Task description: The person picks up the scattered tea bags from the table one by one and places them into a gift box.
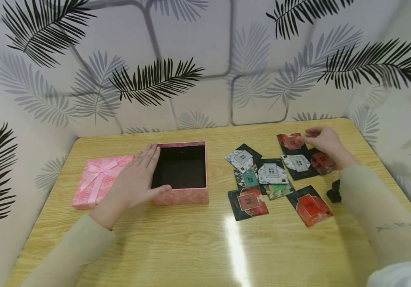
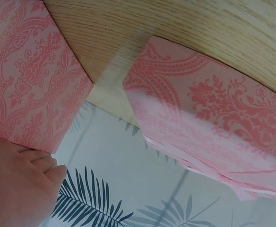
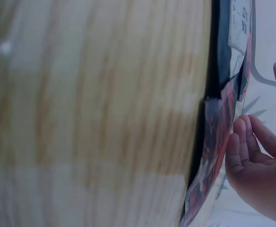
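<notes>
My left hand (image 1: 132, 184) lies along the left wall of a pink patterned box (image 1: 181, 196), with straight fingers over the rim and the thumb at its front. The box has a dark interior and no lid on it. In the left wrist view, the fingers rest at the edge of the box (image 2: 31, 71). At the back right, my right hand (image 1: 324, 144) hovers by a black-and-red sachet (image 1: 292, 142). In the right wrist view, its fingers are slightly bent, the thumb stands apart, and nothing is held. Another red sachet (image 1: 323, 162) lies beneath that hand.
A pink lid with a ribbon bow (image 1: 96, 175) lies left of the box. Several flat sachets overlap right of it, including a white-and-black one (image 1: 273, 172) and a red one (image 1: 311, 205). A small black object (image 1: 333, 192) sits by the right forearm. A patterned wall backs the table.
</notes>
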